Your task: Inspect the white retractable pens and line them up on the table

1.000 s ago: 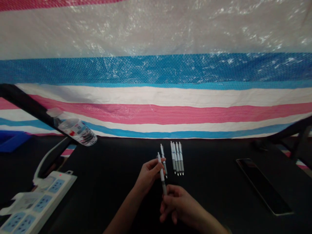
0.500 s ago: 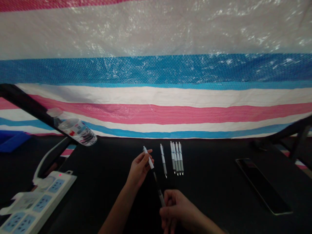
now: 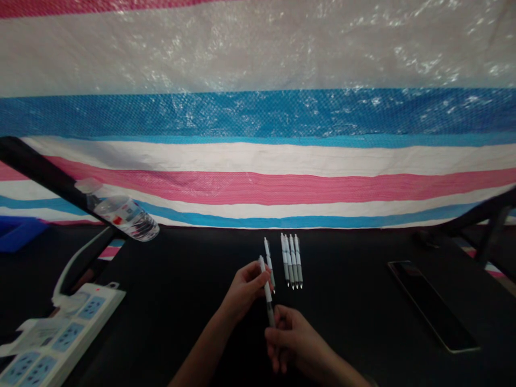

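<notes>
My left hand (image 3: 245, 291) pinches the white barrel (image 3: 266, 291) of a click pen, its button end pointing up and away. Closed around the pen's grey grip section (image 3: 271, 317) is my right hand (image 3: 296, 336), lower and nearer me. The two parts lie nearly in line, with a short darker stretch between them; whether they are joined I cannot tell. Just behind my left fingers lies a white and grey pen (image 3: 267, 249), partly covered by them. To its right, several matching pens (image 3: 292, 262) rest side by side, tips toward me.
On the black table (image 3: 346, 301), a phone (image 3: 433, 306) lies at the right. A white power strip (image 3: 68, 333) with a plugged-in cable occupies the left front. A clear plastic bottle (image 3: 129, 216) lies tilted by a black bar. Striped sheeting (image 3: 258, 188) hangs behind; a blue tray (image 3: 24, 232) is far left.
My left hand has moved right and toward me with the barrel. The gap between barrel and grip has shrunk, and the long thin refill that showed there is mostly covered.
</notes>
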### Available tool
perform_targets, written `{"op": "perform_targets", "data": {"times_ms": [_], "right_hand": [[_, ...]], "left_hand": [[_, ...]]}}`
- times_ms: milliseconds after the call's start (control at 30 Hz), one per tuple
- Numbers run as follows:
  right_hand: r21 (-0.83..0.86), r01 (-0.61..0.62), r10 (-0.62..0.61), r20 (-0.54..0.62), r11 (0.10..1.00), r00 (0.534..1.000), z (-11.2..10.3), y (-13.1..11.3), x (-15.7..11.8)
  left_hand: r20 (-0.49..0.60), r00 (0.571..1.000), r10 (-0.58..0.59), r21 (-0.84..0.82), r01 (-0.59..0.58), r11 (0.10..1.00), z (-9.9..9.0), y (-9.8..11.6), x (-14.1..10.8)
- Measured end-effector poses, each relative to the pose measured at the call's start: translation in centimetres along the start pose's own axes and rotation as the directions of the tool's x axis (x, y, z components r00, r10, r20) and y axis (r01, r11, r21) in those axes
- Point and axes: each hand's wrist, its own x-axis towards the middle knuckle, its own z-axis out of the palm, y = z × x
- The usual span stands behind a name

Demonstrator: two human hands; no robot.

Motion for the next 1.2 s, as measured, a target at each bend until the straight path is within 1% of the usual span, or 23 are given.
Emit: {"op": "perform_targets", "data": {"times_ms": [133, 267, 400, 500, 600, 667, 767, 900, 1100, 1200], "right_hand": [[0.047, 0.032, -0.030, -0.036, 0.998, 0.999, 0.2, -0.4, -0.1], [0.090, 0.034, -0.032, -0.030, 0.995, 0.999, 0.2, -0.6, -0.2], [0.098, 0.020, -0.019, -0.015, 0.995, 1.000, 0.4, -0.7, -0.4], [0.103, 0.019, -0.020, 0.008, 0.995, 1.000, 0.5, -1.0, -0.5], [0.112, 0.011, -0.010, -0.008, 0.994, 1.000, 0.6, -1.2, -0.6], [0.067, 0.003, -0.002, -0.020, 0.998, 1.000, 0.6, -1.2, -0.5], [0.017, 0.016, -0.016, -0.014, 1.000, 1.000, 0.4, -0.8, -0.3], [0.095, -0.008, 0.006, 0.025, 0.995, 1.000, 0.4, -0.6, -0.3], [0.053, 0.056, -0.054, -0.033, 0.997, 0.998, 0.4, -0.6, -0.1], [0.100, 0.033, -0.030, -0.029, 0.994, 0.999, 0.5, -0.9, -0.3]], "left_hand": [[0.017, 1.000, 0.013, 0.017, -0.013, 1.000, -0.2, 0.3, 0.0], [0.045, 0.999, 0.020, 0.041, -0.021, 0.999, -0.5, 0.2, 0.0], [0.065, 0.998, -0.004, 0.018, 0.003, 1.000, -0.7, 0.1, 0.1], [0.050, 0.999, -0.005, -0.013, 0.006, 1.000, -0.9, 0.1, 0.2], [0.011, 1.000, 0.027, -0.047, -0.026, 0.999, -1.1, 0.2, 0.3], [-0.016, 0.999, 0.040, -0.055, -0.041, 0.998, -1.1, 0.2, 0.4], [-0.027, 0.999, 0.037, -0.046, -0.038, 0.998, -1.1, 0.2, 0.5], [-0.032, 0.999, 0.034, -0.050, -0.036, 0.998, -1.0, 0.1, 0.5], [-0.039, 0.998, 0.038, -0.043, -0.040, 0.998, -1.1, 0.0, 0.5], [-0.033, 0.999, 0.040, -0.044, -0.041, 0.998, -1.2, 0.0, 0.6]]}}
